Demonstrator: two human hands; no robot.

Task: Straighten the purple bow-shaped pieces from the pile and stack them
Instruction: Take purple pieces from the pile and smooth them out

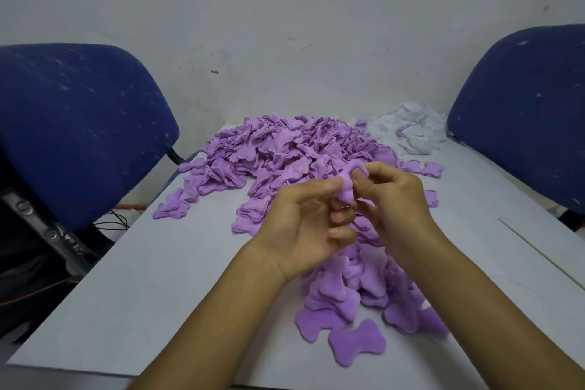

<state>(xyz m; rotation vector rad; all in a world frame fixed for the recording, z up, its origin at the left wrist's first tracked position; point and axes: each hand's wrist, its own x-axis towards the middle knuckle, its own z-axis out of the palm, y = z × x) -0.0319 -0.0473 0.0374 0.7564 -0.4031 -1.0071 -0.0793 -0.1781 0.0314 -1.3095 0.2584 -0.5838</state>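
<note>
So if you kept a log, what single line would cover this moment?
step: straightening | hands: left hand and right hand pinch one purple piece | big pile: behind | near pile: under wrists

Purple bow pieces (278, 149) look soft, matt, fleecy cloth; the bench (152, 288) is smooth and matt; chairs (79, 123) wear coarse blue fabric.

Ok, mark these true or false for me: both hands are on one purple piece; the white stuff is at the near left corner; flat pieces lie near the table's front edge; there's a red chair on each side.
1. Both hands hold one purple piece: true. The left hand and right hand pinch the purple piece above the table.
2. White stuff at the near left corner: false. The white scraps lie at the far right.
3. Flat pieces near the front edge: true, the near pieces.
4. Red chairs: false. The left chair and right chair are blue.
</note>
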